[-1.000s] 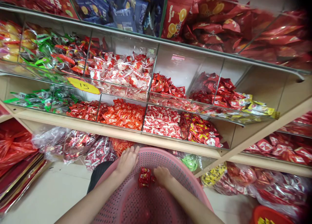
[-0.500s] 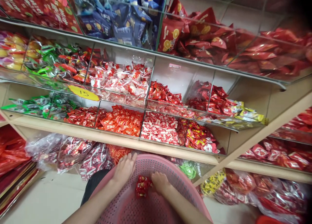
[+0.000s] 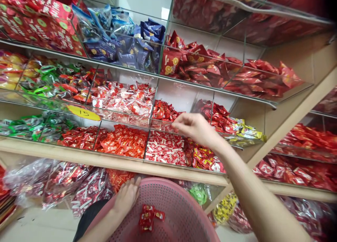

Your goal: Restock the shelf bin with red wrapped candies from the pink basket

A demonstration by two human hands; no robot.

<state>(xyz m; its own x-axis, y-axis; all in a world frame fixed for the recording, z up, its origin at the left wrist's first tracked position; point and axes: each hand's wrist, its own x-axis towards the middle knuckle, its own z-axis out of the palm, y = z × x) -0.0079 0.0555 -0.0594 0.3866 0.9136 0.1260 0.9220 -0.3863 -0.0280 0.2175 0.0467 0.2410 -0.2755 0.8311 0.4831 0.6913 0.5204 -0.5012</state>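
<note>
My left hand (image 3: 127, 196) grips the left rim of a pink plastic basket (image 3: 181, 200) with small holes in its wall, its fingers over the edge. Inside the basket lie several small red-wrapped candies (image 3: 146, 217), some of them touching. Raised above the basket's far side, my right hand (image 3: 193, 127) is in front of the shelf, its fingers loosely bent and pointing left; I see nothing in them. Just beyond its fingertips is a compartment of red-wrapped candies (image 3: 165, 110). Below it, red-and-white candies (image 3: 165, 147) fill a lower compartment.
Clear dividers and front panels separate the shelf bins. A yellow oval tag (image 3: 83, 113) marked 15 hangs at the left. Blue packets (image 3: 129, 49) and red packets (image 3: 205, 61) sit higher up. Plastic bags of candy (image 3: 63, 182) lie under the wooden shelf edge (image 3: 168, 170).
My right hand has risen out of the basket to the shelf, leaving the red candies on the basket's bottom. My left hand stays at the rim. The view has tilted upward.
</note>
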